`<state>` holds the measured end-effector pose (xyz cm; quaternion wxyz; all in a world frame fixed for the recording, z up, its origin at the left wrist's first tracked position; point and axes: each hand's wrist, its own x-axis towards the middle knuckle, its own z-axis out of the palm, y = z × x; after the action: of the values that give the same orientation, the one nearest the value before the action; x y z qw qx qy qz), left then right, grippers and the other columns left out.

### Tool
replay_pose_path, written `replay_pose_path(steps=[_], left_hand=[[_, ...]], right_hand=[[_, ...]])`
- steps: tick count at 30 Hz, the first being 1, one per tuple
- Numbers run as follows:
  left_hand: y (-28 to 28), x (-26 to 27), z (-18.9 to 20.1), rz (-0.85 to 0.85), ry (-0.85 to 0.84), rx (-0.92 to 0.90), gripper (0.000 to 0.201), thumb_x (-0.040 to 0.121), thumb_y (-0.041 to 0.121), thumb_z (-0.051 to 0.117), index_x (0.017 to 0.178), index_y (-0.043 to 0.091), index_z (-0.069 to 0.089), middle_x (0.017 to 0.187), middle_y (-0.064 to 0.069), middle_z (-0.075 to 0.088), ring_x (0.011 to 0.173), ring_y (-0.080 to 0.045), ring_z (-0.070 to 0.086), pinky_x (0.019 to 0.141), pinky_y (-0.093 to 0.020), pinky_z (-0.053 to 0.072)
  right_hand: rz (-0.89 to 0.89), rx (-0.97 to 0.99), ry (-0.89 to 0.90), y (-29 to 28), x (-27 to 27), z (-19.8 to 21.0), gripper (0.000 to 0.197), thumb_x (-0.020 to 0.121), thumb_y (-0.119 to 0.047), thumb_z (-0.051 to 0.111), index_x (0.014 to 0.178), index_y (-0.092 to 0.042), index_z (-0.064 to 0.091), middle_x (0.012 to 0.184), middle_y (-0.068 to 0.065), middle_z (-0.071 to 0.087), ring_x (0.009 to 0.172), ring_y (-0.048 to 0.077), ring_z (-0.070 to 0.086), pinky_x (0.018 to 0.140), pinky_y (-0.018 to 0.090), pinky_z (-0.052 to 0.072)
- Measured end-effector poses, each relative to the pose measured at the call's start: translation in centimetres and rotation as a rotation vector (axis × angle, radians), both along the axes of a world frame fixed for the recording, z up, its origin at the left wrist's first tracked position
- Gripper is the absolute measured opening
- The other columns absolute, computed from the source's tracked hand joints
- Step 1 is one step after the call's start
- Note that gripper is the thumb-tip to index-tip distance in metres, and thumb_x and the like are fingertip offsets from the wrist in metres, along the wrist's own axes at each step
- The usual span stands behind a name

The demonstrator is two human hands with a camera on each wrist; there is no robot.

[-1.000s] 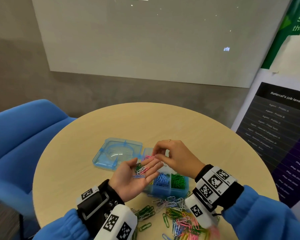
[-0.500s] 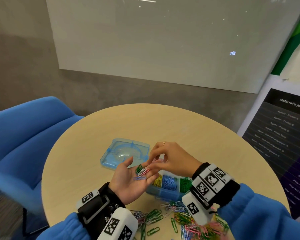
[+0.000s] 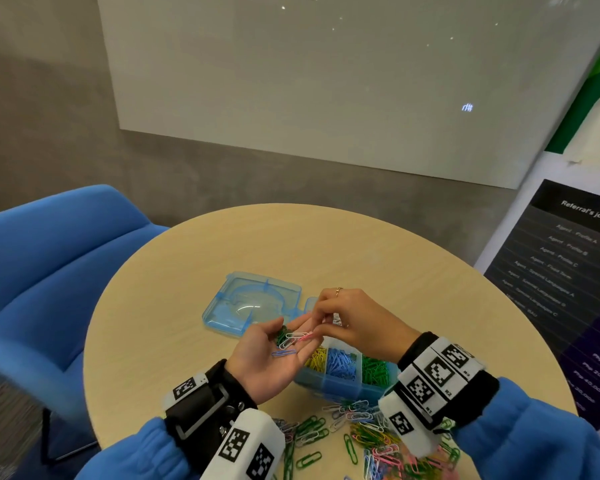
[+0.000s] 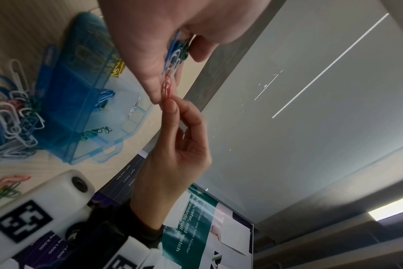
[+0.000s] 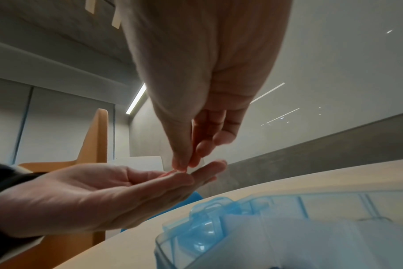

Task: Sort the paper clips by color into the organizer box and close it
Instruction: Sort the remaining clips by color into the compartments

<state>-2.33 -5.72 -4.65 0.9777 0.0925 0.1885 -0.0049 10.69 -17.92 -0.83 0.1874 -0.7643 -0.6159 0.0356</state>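
My left hand (image 3: 262, 363) lies palm up over the organizer box's left end, carrying green, white and blue paper clips (image 3: 286, 339) on its fingers. My right hand (image 3: 352, 320) reaches over from the right and pinches a pink clip (image 3: 305, 337) at the left fingertips; this pink clip (image 4: 167, 89) shows plainly in the left wrist view. The blue organizer box (image 3: 340, 388) stands open, with yellow, blue and green clips in its near compartments. Its lid (image 3: 253, 299) lies flat to the left. My right hand hides the far compartments.
A pile of loose mixed-colour clips (image 3: 361, 431) lies on the round wooden table (image 3: 153, 341) near its front edge, between my wrists. A blue chair (image 3: 42, 271) stands to the left, and a poster stand (image 3: 568, 289) to the right.
My right hand came back from over the box's far compartments to my left palm and took hold of the pink clip. The left hand stayed palm up.
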Motion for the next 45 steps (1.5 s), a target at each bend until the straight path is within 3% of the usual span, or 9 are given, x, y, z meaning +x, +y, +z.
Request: replay_pose_path(steps=[4,9,13,19,23,27,33,39,45], left_hand=[[0.2,0.3,-0.4,-0.006,0.042,0.051,0.051,0.104,0.026,0.027,0.126,-0.015,0.049,0.131,-0.030,0.054,0.129,-0.036,0.048,0.109,-0.045,0.034],[0.5,0.5,-0.8,-0.027,0.056,0.089,0.063,0.104,0.039,0.022,0.134,-0.013,0.043,0.132,-0.030,0.053,0.131,-0.038,0.044,0.114,-0.042,0.029],[0.3,0.3,-0.7,-0.033,0.013,0.092,0.077,0.101,0.051,0.023,0.133,-0.016,0.042,0.134,-0.028,0.052,0.130,-0.036,0.046,0.116,-0.039,0.027],[0.0,0.2,-0.3,-0.049,-0.070,-0.003,0.082,0.099,0.056,0.024,0.130,-0.017,0.044,0.106,-0.026,0.060,0.086,-0.037,0.064,0.070,-0.037,0.054],[0.0,0.1,-0.4,-0.036,-0.047,-0.029,0.080,0.100,0.053,0.025,0.130,-0.018,0.043,0.105,-0.025,0.059,0.093,-0.032,0.058,0.089,-0.027,0.040],[-0.1,0.3,-0.4,-0.033,-0.035,-0.031,0.074,0.101,0.050,0.026,0.129,-0.016,0.044,0.098,-0.023,0.059,0.088,-0.027,0.054,0.076,-0.028,0.039],[0.4,0.6,-1.0,-0.016,-0.003,-0.007,0.062,0.102,0.043,0.026,0.127,-0.010,0.045,0.097,-0.016,0.053,0.095,-0.021,0.050,0.085,-0.025,0.043],[0.3,0.6,-0.7,-0.018,0.077,0.120,0.066,0.104,0.042,0.024,0.132,-0.014,0.044,0.133,-0.031,0.052,0.131,-0.039,0.044,0.115,-0.042,0.028],[0.2,0.5,-0.8,-0.072,0.042,0.124,0.084,0.098,0.060,0.024,0.137,-0.013,0.039,0.135,-0.031,0.051,0.133,-0.041,0.042,0.115,-0.043,0.027]], right_hand=[[-0.035,0.035,0.008,-0.1,0.7,0.1,0.005,0.089,-0.019,0.068,0.086,-0.016,0.071,0.084,-0.012,0.056,0.074,-0.004,0.050,0.070,0.006,0.035],[-0.227,0.153,-0.017,0.4,2.5,0.4,0.006,0.088,-0.021,0.070,0.088,-0.017,0.074,0.088,-0.007,0.063,0.072,0.004,0.054,0.075,0.020,0.041],[-0.034,0.082,0.077,0.7,0.5,0.3,0.018,0.086,-0.029,0.072,0.101,-0.020,0.077,0.094,-0.007,0.068,0.077,0.004,0.060,0.068,0.012,0.045],[0.010,0.008,0.032,1.3,-1.0,-1.2,0.013,0.085,-0.026,0.073,0.093,-0.016,0.075,0.089,-0.001,0.065,0.074,0.001,0.050,0.070,0.009,0.036],[0.065,0.030,0.060,1.2,-1.3,-1.0,0.009,0.086,-0.022,0.072,0.092,-0.014,0.073,0.084,-0.002,0.063,0.071,-0.006,0.048,0.068,0.006,0.033],[0.121,0.021,0.056,1.2,-1.3,-1.0,0.008,0.085,-0.017,0.072,0.091,-0.012,0.075,0.084,0.003,0.065,0.068,-0.004,0.049,0.068,0.004,0.034],[0.084,0.052,0.043,0.6,-1.0,-1.5,0.012,0.092,-0.021,0.064,0.093,-0.010,0.067,0.087,-0.001,0.059,0.075,0.001,0.047,0.070,0.013,0.036],[-0.160,0.105,-0.014,-1.4,1.9,0.1,0.008,0.094,-0.015,0.059,0.090,-0.015,0.066,0.083,-0.003,0.062,0.074,0.008,0.054,0.067,0.014,0.040],[-0.399,-0.151,-0.152,-3.0,4.4,-0.5,0.034,0.099,-0.010,0.044,0.128,-0.014,0.061,0.124,0.006,0.060,0.116,0.020,0.053,0.101,0.030,0.041]])
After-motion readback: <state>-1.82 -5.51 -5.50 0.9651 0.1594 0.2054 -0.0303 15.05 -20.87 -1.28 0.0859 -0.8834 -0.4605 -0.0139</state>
